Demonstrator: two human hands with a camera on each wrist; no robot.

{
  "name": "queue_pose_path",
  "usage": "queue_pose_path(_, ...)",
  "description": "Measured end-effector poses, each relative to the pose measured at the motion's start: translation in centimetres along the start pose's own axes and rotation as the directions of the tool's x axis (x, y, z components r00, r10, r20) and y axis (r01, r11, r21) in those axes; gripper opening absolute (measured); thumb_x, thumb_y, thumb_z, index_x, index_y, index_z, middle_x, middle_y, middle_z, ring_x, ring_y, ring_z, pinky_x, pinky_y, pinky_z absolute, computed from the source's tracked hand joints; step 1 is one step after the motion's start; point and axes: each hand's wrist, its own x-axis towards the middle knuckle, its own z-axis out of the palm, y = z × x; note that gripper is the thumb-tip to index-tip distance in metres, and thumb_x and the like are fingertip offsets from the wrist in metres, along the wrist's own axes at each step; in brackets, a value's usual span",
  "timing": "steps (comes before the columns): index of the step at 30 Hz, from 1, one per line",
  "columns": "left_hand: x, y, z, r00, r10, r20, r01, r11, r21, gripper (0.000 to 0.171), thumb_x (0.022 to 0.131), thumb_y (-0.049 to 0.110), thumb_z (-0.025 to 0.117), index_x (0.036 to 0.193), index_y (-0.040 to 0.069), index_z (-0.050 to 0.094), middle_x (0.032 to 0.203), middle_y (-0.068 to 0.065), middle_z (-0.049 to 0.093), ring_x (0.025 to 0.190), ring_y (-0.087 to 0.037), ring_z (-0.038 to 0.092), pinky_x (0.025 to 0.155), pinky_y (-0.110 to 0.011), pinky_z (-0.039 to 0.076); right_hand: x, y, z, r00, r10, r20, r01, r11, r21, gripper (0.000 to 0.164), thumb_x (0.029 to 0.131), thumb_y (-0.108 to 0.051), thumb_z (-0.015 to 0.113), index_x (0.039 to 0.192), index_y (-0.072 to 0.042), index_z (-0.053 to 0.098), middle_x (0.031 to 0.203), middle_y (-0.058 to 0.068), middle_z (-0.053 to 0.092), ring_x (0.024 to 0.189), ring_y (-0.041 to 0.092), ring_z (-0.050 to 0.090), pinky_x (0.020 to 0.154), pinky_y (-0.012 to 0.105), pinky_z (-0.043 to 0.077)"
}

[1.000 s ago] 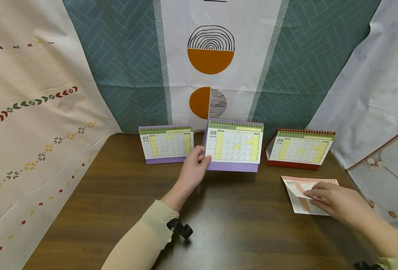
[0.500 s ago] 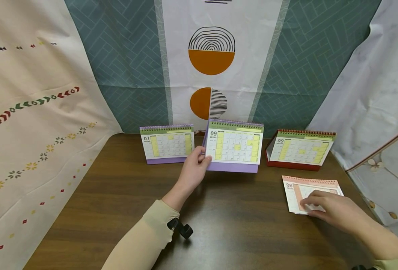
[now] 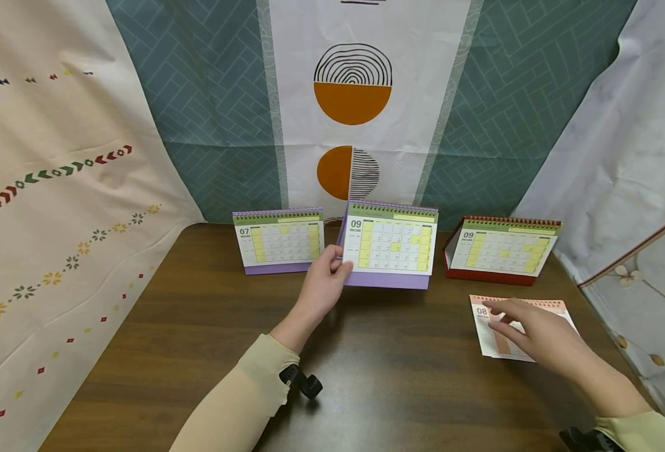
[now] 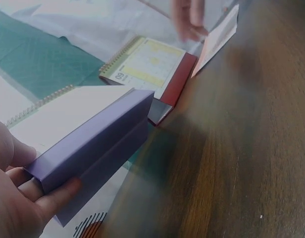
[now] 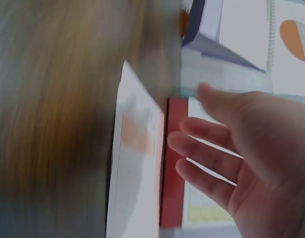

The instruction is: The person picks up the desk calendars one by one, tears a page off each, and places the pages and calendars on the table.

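At the table's middle, my left hand [image 3: 325, 279] grips the left edge of a purple desk calendar [image 3: 389, 245] turned to 09. In the left wrist view, the thumb lies on its page side and the fingers curl under its purple base [image 4: 98, 134]; the base looks raised off the table. My right hand [image 3: 547, 336] hovers over a pink-topped calendar pad [image 3: 487, 329] marked 08, which lies flat at the right. In the right wrist view, its fingers [image 5: 207, 153] are spread and hold nothing, apart from the pad [image 5: 135, 163]. The hand hides much of that pad in the head view.
A second purple calendar [image 3: 281, 242], at 07, stands at the back left. A red desk calendar [image 3: 502, 248], at 09, stands behind the pink pad. Patterned cloths [image 3: 219, 125] hang around the brown table [image 3: 197, 364].
My right hand has let go of the pink pad's lifted page, which now lies down, and has risen slightly up and left. The left hand keeps its hold on the purple calendar.
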Motion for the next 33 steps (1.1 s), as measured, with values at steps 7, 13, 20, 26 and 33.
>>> queue_pose_path(7, 0.0, -0.1, 0.1, 1.0, -0.002, -0.004, 0.002, 1.0, 0.014, 0.013, 0.11, 0.004, 0.064, 0.123, 0.0, 0.065, 0.103, -0.012, 0.081, 0.073, -0.017, 0.055, 0.063, -0.03, 0.034, 3.8, -3.7, 1.0, 0.994, 0.112, -0.015, -0.104, 0.961, 0.257, 0.066, 0.11, -0.031, 0.072, 0.165, -0.005, 0.047, 0.145, 0.024, 0.067, 0.121, 0.044, 0.072, 0.094, 0.064, 0.058)
queue_pose_path(13, -0.1, -0.1, 0.2, 1.0, 0.004, 0.001, -0.004, 1.0, 0.013, 0.014, 0.111, 0.004, 0.064, 0.123, -0.001, 0.065, 0.106, -0.014, 0.081, 0.075, -0.017, 0.057, 0.063, -0.029, 0.035, 7.3, -5.7, 2.0, 0.98, 0.197, 0.024, -0.187, 0.874, 0.449, 0.081, 0.113, -0.042, 0.065, 0.175, -0.005, 0.026, 0.163, 0.026, 0.051, 0.142, 0.048, 0.057, 0.108, 0.067, 0.051)
queue_pose_path(20, 0.0, -0.1, 0.3, 1.0, -0.004, 0.008, 0.004, 1.0, 0.013, 0.013, 0.111, 0.004, 0.063, 0.124, 0.001, 0.065, 0.109, -0.013, 0.082, 0.077, -0.017, 0.059, 0.063, -0.03, 0.035, 9.5, -7.1, 2.9, 0.956, 0.269, 0.117, -0.276, 0.696, 0.662, 0.088, 0.114, -0.04, 0.063, 0.176, -0.003, 0.012, 0.17, 0.029, 0.04, 0.151, 0.046, 0.048, 0.114, 0.06, 0.048)
queue_pose_path(26, 0.1, -0.1, 0.5, 1.0, -0.002, 0.01, 0.002, 1.0, 0.011, 0.012, 0.11, 0.004, 0.064, 0.122, 0.0, 0.065, 0.105, -0.013, 0.082, 0.075, -0.017, 0.058, 0.063, -0.03, 0.035, 10.1, -7.7, 3.3, 0.945, 0.285, 0.164, -0.29, 0.491, 0.821, 0.084, 0.116, -0.032, 0.061, 0.177, -0.006, 0.009, 0.173, 0.03, 0.034, 0.153, 0.044, 0.046, 0.111, 0.055, 0.05)
queue_pose_path(33, 0.2, -0.4, 0.6, 1.0, 0.005, 0.008, -0.005, 1.0, 0.02, 0.011, 0.11, 0.003, 0.064, 0.121, 0.001, 0.065, 0.102, -0.012, 0.081, 0.071, -0.016, 0.056, 0.062, -0.029, 0.034, 10.7, -8.1, 3.7, 0.945, 0.292, 0.149, -0.273, 0.45, 0.85, 0.075, 0.118, -0.026, 0.057, 0.177, -0.006, 0.015, 0.166, 0.029, 0.042, 0.148, 0.04, 0.049, 0.111, 0.055, 0.051)
